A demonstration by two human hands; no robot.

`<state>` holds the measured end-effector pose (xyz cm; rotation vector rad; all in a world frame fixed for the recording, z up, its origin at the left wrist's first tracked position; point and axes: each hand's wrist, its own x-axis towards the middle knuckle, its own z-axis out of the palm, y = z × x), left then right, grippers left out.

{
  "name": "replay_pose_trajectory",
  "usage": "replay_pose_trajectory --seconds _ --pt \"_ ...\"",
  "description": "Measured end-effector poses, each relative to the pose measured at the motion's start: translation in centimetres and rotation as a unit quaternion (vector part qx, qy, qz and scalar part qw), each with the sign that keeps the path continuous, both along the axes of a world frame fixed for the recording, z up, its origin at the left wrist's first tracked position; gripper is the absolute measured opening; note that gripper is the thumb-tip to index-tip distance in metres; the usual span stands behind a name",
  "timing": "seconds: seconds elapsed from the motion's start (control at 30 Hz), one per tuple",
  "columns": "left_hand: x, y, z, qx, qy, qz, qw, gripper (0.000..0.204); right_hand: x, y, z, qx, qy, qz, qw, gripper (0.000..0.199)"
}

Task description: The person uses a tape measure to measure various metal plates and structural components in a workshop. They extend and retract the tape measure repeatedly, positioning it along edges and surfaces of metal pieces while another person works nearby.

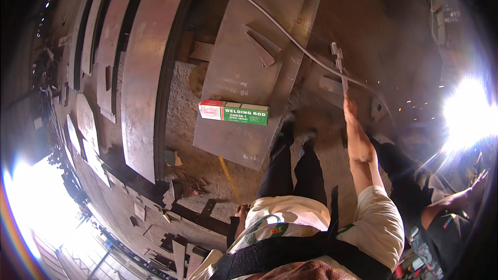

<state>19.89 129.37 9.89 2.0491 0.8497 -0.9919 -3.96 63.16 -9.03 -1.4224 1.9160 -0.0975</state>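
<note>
The right hand grips a slim grey metal tool beyond the grey steel plate's right edge; what the left hand holds, I cannot tell. The curving pale cable could snag the tool.

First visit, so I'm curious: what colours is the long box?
The box is green, white and red; the head view shows it best.

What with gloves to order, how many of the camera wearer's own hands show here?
2: the right hand, stretched out ahead, gripping a slim tool; the left hand, low at the left side, partly hidden, near a yellow strip.
</note>
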Motion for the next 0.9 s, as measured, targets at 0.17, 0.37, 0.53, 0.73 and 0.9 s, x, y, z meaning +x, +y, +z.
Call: replay_pose_trajectory --seconds 0.17,0.37,0.53,0.73,0.9 --pt "-3.9 3.1 1.3 -0.007 -0.011 0.13 0.991 0.028 0.2 -1.8 1.7 0.082 -0.056 -0.023 0.995 0.078" --pt "-14.9 2.6 6.8 0.092 0.019 0.127 0.987 0.028 -0.6 -2.1 2.9 0.122 -0.173 -0.067 0.975 0.068" --pt "-23.6 3.6 7.2 0.072 0.025 0.132 0.988 0.03 -1.2 -4.4 6.4 0.171 -0.208 -0.092 0.959 0.055" --pt "-29.1 2.9 6.1 0.047 0.013 0.105 0.993 0.031 1.9 -2.7 17.0 0.172 -0.226 -0.079 0.955 0.049" --pt "-32.1 2.8 4.6 0.03 -0.028 0.058 0.997 0.032 2.0 -2.6 23.1 0.208 -0.236 -0.006 0.949 0.051"
